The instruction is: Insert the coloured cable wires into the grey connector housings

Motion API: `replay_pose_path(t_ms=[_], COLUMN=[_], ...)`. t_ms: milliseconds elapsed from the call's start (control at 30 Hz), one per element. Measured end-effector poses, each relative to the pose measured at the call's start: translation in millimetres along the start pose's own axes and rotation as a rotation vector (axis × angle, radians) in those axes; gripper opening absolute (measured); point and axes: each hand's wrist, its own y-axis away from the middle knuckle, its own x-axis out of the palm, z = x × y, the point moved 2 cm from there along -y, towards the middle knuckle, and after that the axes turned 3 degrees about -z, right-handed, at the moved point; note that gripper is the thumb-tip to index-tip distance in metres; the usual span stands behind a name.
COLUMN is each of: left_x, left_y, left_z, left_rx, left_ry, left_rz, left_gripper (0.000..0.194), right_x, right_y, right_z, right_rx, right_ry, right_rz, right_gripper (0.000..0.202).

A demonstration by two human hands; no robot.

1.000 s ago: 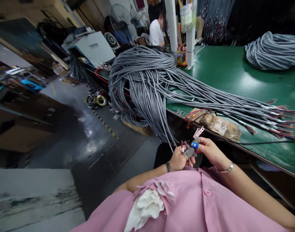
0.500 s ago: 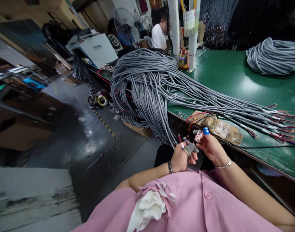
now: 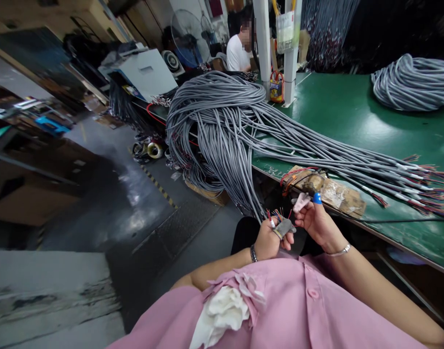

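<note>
My left hand (image 3: 269, 241) is closed round a grey cable end, from which thin coloured wires (image 3: 279, 214) fan out at the top. Grey cloth or tape wraps some of its fingers. Just to the right, my right hand (image 3: 318, 220) has its fingers pressed together by a red wire, with blue covering (image 3: 317, 198) on the thumb tip. Pink material (image 3: 301, 201) shows at its fingertips; what exactly they grip is too small to tell. A big bundle of grey cables (image 3: 222, 111) drapes over the table edge beyond my hands.
Cable ends with bared wires (image 3: 425, 186) lie on the green table (image 3: 338, 111). A taped wooden block (image 3: 338, 196) sits at its near edge. Coiled cable (image 3: 412, 82) rests at the back right. Beyond the white posts (image 3: 264, 43) is a person in white (image 3: 238, 52).
My right hand has shifted slightly right, away from my left hand. My left hand has turned a little, still closed on the cable end.
</note>
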Motion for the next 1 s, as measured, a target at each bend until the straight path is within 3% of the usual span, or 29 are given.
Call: replay_pose_path(t_ms=[200, 333, 533, 733, 1000], left_x=[-5.2, -5.1, -8.6, -5.9, -2.7], left_y=[3, -1, -7, -12, -14], left_z=[-20, -31, -37, -31, -25], left_rx=[0.195, 0.36, 0.62, 0.572, 0.633], left_ry=[-0.169, -0.347, -0.651, -0.716, -0.756], left_rz=[-0.185, -0.226, -0.234, -0.196, -0.208], left_gripper=[0.038, 0.03, 0.017, 0.009, 0.011], right_x=[6, 3, -6, 3, 5], right_y=[4, 4, 3, -3, -9], right_z=[6, 5, 0, -2, -5], right_rx=[-0.032, -0.126, -0.415, -0.15, -0.175], right_ry=[0.054, 0.116, 0.277, 0.068, -0.065], right_rz=[0.033, -0.055, -0.236, -0.084, -0.111], right_gripper=[0.032, 0.028, 0.033, 0.04, 0.034])
